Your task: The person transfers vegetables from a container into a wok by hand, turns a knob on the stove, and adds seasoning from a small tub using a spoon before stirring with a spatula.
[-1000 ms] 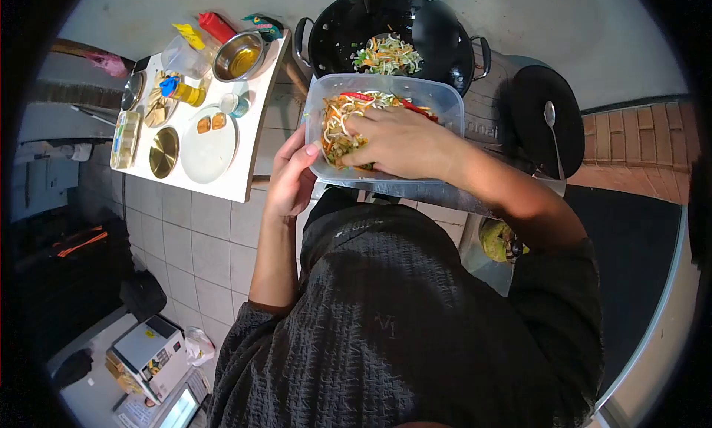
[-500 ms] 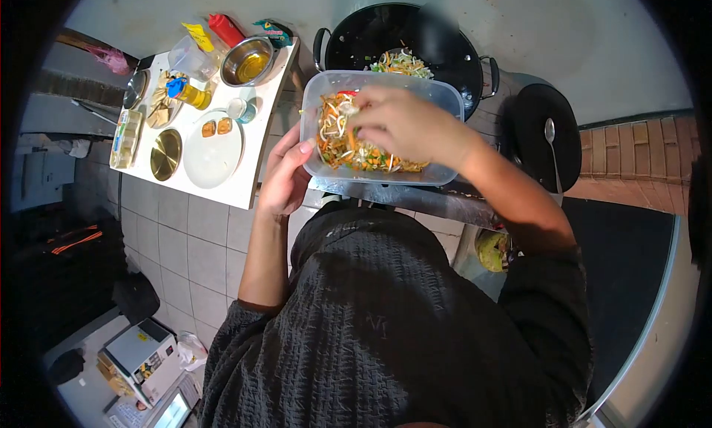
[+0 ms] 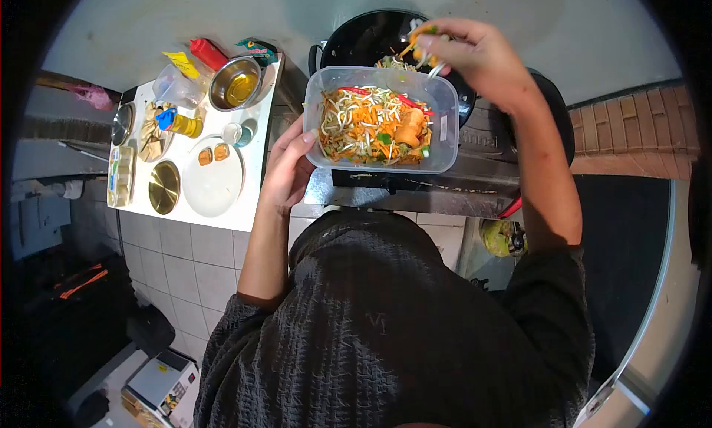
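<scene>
My left hand grips the left side of a clear plastic container, thumb over its rim. Inside lie mixed vegetables: white bean sprouts, shredded carrot, red strips and green bits. Raised over the wok, my right hand is closed on a pinch of the same vegetables, with sprouts and orange shreds sticking out of the fingers. A heap of shredded vegetables rests in the black wok, partly hidden behind the container.
To the left, a white table holds a plate with two brown pieces, a steel bowl, a yellow bottle, a glass and an egg carton. A stove edge lies below the container.
My right hand has lifted out of the container and moved up and right over the wok, carrying vegetables. The container stays in my left hand, and the view has shifted slightly.
</scene>
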Demonstrator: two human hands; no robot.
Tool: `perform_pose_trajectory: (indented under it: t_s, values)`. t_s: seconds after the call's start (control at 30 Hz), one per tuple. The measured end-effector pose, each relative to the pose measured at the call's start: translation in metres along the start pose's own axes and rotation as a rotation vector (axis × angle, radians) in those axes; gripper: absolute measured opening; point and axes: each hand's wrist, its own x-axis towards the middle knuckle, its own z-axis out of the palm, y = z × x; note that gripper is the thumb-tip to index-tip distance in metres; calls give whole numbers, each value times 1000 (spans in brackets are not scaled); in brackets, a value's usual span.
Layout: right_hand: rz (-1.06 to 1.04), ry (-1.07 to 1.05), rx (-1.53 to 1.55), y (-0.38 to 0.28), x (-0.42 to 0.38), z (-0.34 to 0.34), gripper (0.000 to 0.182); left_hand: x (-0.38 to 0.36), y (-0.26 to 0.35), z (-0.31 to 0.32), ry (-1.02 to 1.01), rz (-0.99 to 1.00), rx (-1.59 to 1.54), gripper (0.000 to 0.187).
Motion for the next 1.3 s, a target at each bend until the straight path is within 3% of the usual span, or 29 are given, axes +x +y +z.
perform_pose_trajectory:
  t_s: [0.17, 0.27, 0.3, 0.37, 0.5, 0.57, 0.6, 0.67, 0.7, 0.77, 0.8, 0.87, 1.0, 1.07, 1.3]
  values:
    - [82, 151, -207, 27, 16, -25, 27, 1, 2, -3, 4, -24, 14, 68]
    - [65, 90, -696, 38, 18, -20, 26, 1, 1, -6, 20, -34, 26, 70]
    - [67, 90, -694, 41, 17, -20, 26, 2, 1, -6, 25, -38, 29, 71]
    - [-104, 210, -979, 50, 17, -20, 27, 2, 1, -6, 24, -40, 25, 71]
    - [33, 264, -939, 51, 17, -18, 27, 3, -1, -8, 24, -46, 12, 70]
    - [-213, 284, -1213, 56, 14, -18, 23, 3, -1, -9, 23, -48, 7, 70]
    - [-214, 282, -1213, 46, 13, -12, 23, 4, -1, -9, 22, -48, 4, 70]
    - [-79, 337, -898, 13, 7, 10, 18, 6, -4, -12, 30, -31, -46, 65]
    - [-81, 332, -896, 12, 4, 16, 18, 6, -5, -13, 36, -17, -93, 61]
    - [-450, 188, -587, 14, -3, 28, 20, 6, -5, -11, 42, -13, -92, 61]
    - [-452, 186, -586, 13, -6, 37, 20, 6, -4, -10, 40, -10, -88, 62]
    - [-390, -240, -560, 11, -9, 58, 24, 5, -2, -7, 34, -12, -99, 61]
    - [-499, -262, -762, 41, -6, 95, 28, 4, -3, -5, 26, -8, -106, 60]
    - [-311, -415, -862, 35, -4, 100, 36, 5, -4, -7, 26, -19, -111, 59]
    - [-322, -457, -992, 36, -5, 103, 36, 1, -4, -8, 33, -21, -128, 60]
